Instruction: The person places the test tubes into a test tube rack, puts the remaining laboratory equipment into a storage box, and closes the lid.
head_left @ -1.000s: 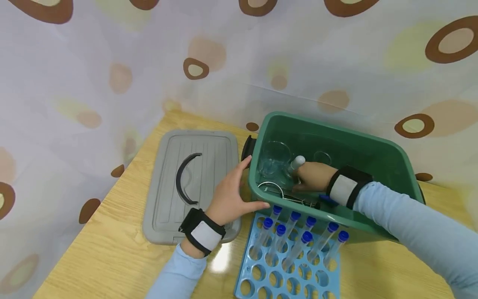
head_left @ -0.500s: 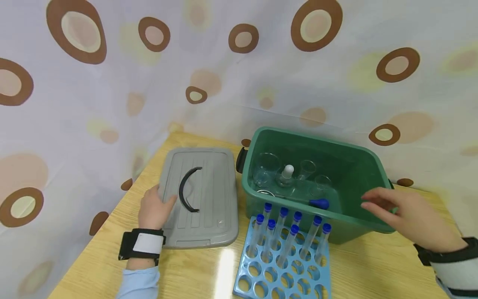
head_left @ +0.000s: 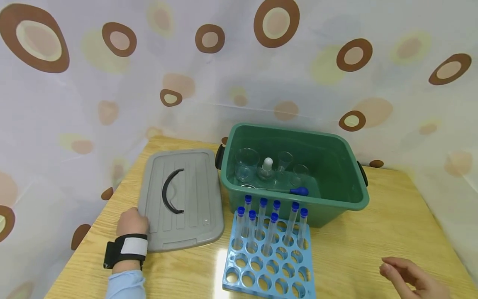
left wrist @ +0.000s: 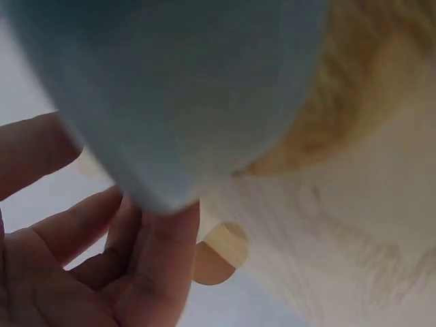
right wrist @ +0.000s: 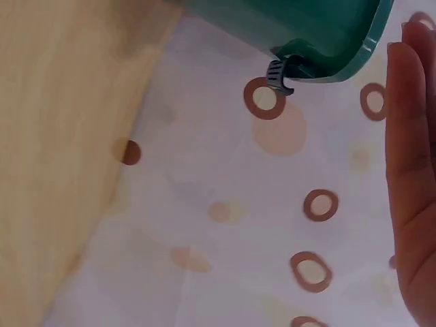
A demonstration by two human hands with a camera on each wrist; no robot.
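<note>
My left hand (head_left: pixel 131 224) holds the left edge of a grey plastic lid (head_left: pixel 198 191), which has a black curved handle (head_left: pixel 166 192). Seen from the left wrist, bent fingers (left wrist: pixel 160 266) meet the blurred rim of the lid (left wrist: pixel 184 88). At the lower right of the head view, my right hand (head_left: pixel 414 280) is over the table with loosely bent fingers and nothing in them. Right of the lid stands an uncovered green plastic box (head_left: pixel 325 212). Inside it are a glass beaker (head_left: pixel 247 160), a white-capped glass alcohol lamp (head_left: pixel 267 168), other glassware and a blue rubber bulb (head_left: pixel 300 191).
In front of the box, a light blue rack (head_left: pixel 226 283) carries several clear test tubes (head_left: pixel 270 236) with blue caps. Under everything is a wooden table (head_left: pixel 354 236). A patterned curtain (head_left: pixel 224 79) rises behind it.
My right hand has come out of the box and moved to the lower right. My left hand has left the box's edge and taken hold of the lid's left edge. The camera view has shifted.
</note>
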